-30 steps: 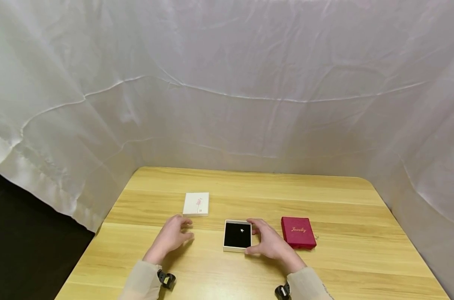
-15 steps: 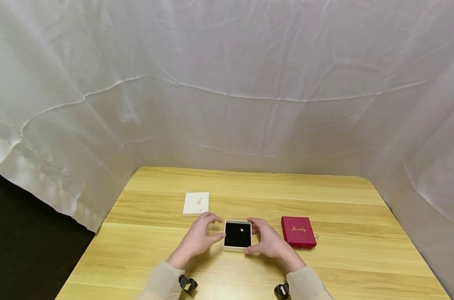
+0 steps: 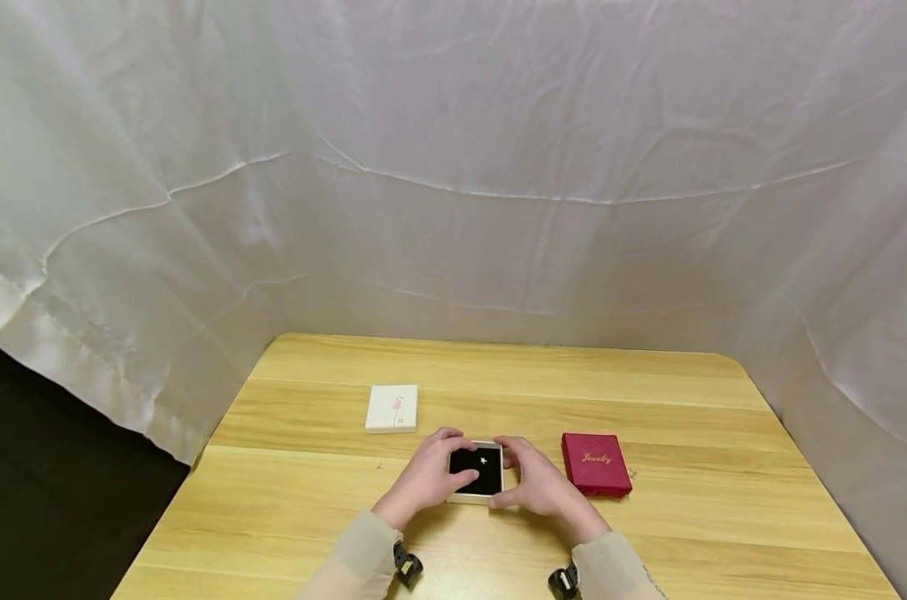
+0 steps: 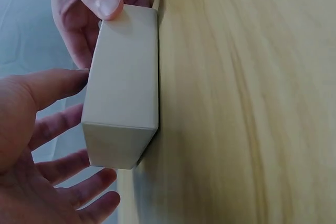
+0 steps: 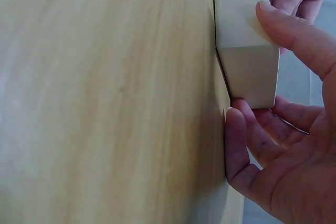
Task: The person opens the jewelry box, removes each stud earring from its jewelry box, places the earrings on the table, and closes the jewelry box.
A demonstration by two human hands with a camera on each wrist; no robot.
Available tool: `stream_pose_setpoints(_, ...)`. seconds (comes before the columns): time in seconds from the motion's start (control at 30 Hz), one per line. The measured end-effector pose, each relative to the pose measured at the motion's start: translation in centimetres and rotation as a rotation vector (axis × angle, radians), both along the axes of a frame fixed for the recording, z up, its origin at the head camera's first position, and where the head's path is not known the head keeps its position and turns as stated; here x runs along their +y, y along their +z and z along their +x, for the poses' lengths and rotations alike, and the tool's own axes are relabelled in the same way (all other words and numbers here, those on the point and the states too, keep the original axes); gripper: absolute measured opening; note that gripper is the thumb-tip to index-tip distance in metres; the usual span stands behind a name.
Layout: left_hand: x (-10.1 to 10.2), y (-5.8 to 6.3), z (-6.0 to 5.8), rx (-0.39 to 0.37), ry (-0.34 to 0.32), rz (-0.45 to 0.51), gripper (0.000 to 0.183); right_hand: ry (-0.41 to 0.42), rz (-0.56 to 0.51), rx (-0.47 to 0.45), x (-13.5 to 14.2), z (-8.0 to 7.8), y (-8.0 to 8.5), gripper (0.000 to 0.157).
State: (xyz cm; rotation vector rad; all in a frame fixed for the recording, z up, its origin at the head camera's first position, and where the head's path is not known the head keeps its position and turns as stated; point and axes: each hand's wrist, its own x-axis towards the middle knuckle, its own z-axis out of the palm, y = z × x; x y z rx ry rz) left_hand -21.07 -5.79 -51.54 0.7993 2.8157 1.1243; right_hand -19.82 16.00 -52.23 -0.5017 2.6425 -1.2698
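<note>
A shallow white jewelry box base [image 3: 468, 499] lies on the table, lined with a black insert [image 3: 491, 482]. A small pale star-shaped piece of jewelry [image 3: 483, 460] sits on the insert. My right hand [image 3: 538, 477] grips the box at its right side; in the right wrist view its thumb [image 5: 286, 29] presses the box's near wall [image 5: 241, 19]. Over the box's left part reaches my left hand [image 3: 429, 473], thumb and fingers apart above the insert. In the left wrist view, its thumb [image 4: 58, 85] is at the rim; contact is unclear.
A white lid [image 3: 392, 408] with a pink flower print lies back left. To the right is a red box [image 3: 596, 465] lettered "Jewelry", with a tiny item [image 3: 633, 475] beside it. Another tiny item [image 3: 380, 465] lies left of my left hand. Pale cloth [image 3: 498, 250] hangs behind the table.
My left hand has moved right, from below the white lid to over the left part of the box base. My right hand has stayed on the box, which has barely moved.
</note>
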Motion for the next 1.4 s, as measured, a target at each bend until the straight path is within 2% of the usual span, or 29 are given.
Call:
stream_pose_setpoints(0.37,1.0,-0.5,-1.0,-0.002,-0.011,-0.048,0.027,-0.001,-0.007,-0.008,0.0,-0.1,0.0,0.091)
stream_pose_setpoints(0.63,1.4,-1.0,-1.3,0.074,-0.033,-0.108,0.022,0.003,-0.029,-0.016,0.0,-0.1,-0.2,0.09)
stream_pose_setpoints(1.4,1.8,-1.0,-1.4,0.059,-0.004,-0.117,0.003,0.011,-0.015,-0.022,0.1,-0.2,0.0,0.091)
